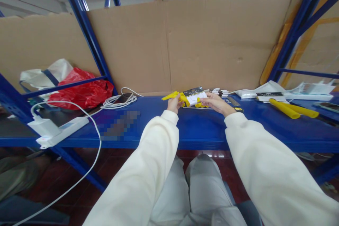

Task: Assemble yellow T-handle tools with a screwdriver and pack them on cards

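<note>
Both my hands meet over the middle of the blue shelf (201,127). My left hand (174,103) is closed around a yellow tool handle (175,95) that sticks out to the left. My right hand (215,101) pinches the right edge of a black-and-white packaging card (195,95) that the yellow tool is attached to. The card is held just above the shelf, tilted toward me. A small stack of similar cards (218,91) lies right behind my right hand.
Two loose yellow handles (291,109) and white packets (265,90) lie to the right. To the left are a phone on a coiled white cable (120,99), a white power strip (57,130) and a red plastic bag (82,91). Cardboard (212,42) backs the shelf.
</note>
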The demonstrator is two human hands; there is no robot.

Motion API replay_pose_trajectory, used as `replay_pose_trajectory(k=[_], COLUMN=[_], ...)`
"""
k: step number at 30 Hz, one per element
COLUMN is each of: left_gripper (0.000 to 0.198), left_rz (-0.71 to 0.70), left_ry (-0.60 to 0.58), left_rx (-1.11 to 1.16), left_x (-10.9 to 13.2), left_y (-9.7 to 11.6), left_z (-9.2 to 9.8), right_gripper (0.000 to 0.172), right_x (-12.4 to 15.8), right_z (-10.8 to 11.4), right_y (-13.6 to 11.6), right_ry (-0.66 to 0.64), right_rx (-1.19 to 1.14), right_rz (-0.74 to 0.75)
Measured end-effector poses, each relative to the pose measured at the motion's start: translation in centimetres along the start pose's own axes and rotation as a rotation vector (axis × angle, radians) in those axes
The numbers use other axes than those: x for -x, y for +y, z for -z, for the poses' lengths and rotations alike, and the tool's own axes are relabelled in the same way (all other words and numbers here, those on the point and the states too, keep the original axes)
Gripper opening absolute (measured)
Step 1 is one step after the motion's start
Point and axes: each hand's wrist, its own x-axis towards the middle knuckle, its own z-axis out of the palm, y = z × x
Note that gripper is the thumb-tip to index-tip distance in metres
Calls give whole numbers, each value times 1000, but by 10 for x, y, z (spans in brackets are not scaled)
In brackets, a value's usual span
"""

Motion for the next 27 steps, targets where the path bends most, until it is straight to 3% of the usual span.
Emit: replay_pose_trajectory(k=[7, 18, 27], left_gripper=[30, 11, 14], left_rz=[16, 9, -17], left_ry=[-44, -84, -150], left_rx=[-46, -63, -75], left_x=[0, 0, 0], left_y=[-4, -6, -13], left_z=[0, -2, -7], right_gripper=[32, 10, 15], right_x=[2, 6, 10], right_z=[-1, -7, -11], right_y=[2, -2, -5], right_ry=[-82, 19, 46], right_rx=[-1, -49, -43], right_rz=[12, -40, -66])
